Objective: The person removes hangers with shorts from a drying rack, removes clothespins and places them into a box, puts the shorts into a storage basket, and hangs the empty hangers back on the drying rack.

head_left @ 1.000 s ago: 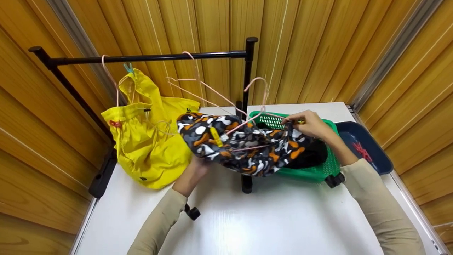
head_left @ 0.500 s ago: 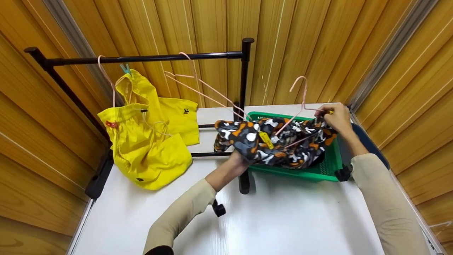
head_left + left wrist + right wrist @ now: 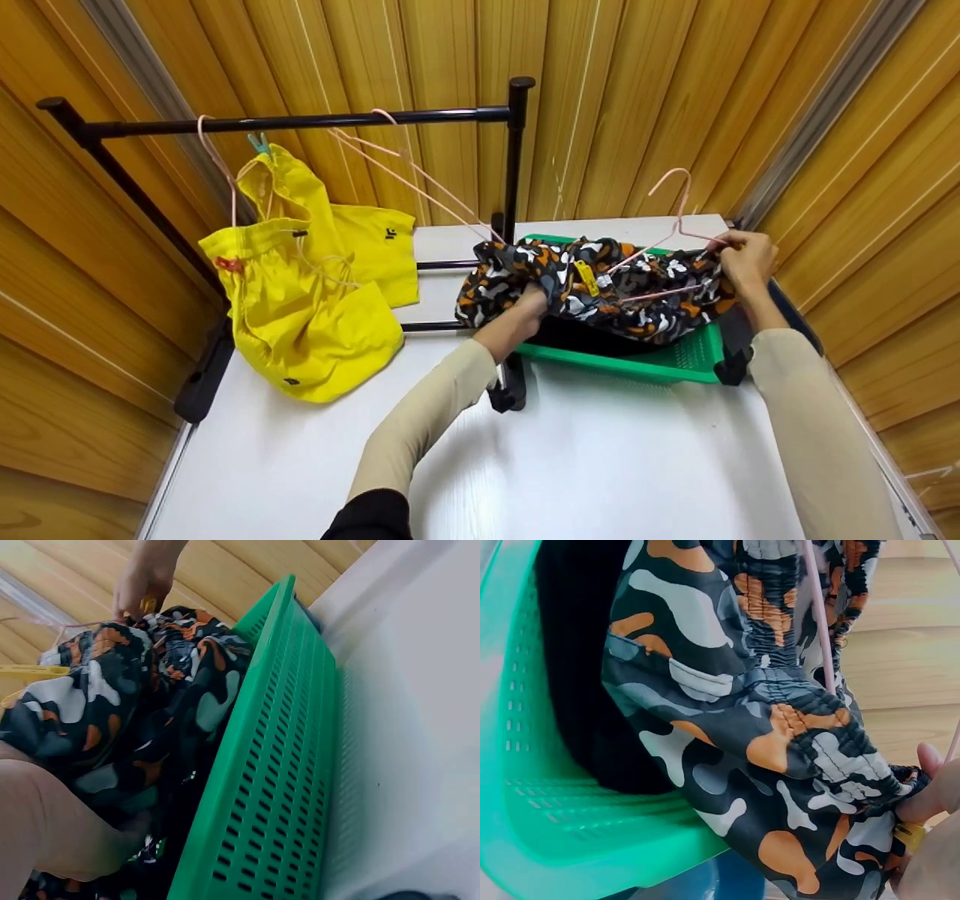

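head cam up high, facing forward-down, wrist cams tilted, way closer — both catching the patterned garment (image 3: 727, 735), green basket (image 3: 292, 742)

The left hand (image 3: 60, 821), its fingertips hidden, lies against a camouflage-print garment (image 3: 97, 686); near its fingers runs the perforated wall of a green basket (image 3: 274, 780). Beyond them, the right hand (image 3: 148, 574) pinches the garment's edge, a yellow clip (image 3: 148, 604) at its fingertips.
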Tool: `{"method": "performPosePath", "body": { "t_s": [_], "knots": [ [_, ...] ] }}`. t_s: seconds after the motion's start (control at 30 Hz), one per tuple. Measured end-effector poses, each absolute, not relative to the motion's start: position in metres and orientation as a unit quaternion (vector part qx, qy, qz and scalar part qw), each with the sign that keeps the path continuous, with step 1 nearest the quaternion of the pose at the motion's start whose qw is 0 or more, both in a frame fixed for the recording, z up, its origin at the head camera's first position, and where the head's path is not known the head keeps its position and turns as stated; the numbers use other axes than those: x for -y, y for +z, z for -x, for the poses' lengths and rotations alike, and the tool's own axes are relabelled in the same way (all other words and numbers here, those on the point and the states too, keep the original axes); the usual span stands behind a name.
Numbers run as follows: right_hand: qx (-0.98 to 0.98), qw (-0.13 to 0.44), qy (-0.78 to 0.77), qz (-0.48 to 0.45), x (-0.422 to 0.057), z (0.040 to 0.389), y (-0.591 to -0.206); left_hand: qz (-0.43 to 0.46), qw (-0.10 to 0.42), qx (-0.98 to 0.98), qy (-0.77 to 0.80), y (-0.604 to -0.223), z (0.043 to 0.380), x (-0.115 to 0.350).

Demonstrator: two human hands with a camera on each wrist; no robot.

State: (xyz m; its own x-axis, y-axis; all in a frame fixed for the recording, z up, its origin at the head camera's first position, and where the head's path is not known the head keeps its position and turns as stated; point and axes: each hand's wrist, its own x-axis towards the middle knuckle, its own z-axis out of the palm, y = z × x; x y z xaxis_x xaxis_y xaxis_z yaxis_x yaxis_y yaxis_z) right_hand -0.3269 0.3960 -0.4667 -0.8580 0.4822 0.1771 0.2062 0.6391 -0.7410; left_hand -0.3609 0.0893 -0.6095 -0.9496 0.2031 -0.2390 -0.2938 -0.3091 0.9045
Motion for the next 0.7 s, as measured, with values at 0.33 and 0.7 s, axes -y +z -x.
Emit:
{"method": "performPosePath", "body": {
  "t_s": [0.33,0.7],
  "knots": [
    [0.885,0.219,0.36,0.199,-0.386,0.328,-0.48,0.015,0.136,-0.813,0.566,-0.501,0.282,0.023],
    [0.848,0.22,0.414,0.249,-0.383,0.337,-0.482,-0.105,0.072,-0.936,0.328,-0.544,0.324,0.065]
  ]
}}
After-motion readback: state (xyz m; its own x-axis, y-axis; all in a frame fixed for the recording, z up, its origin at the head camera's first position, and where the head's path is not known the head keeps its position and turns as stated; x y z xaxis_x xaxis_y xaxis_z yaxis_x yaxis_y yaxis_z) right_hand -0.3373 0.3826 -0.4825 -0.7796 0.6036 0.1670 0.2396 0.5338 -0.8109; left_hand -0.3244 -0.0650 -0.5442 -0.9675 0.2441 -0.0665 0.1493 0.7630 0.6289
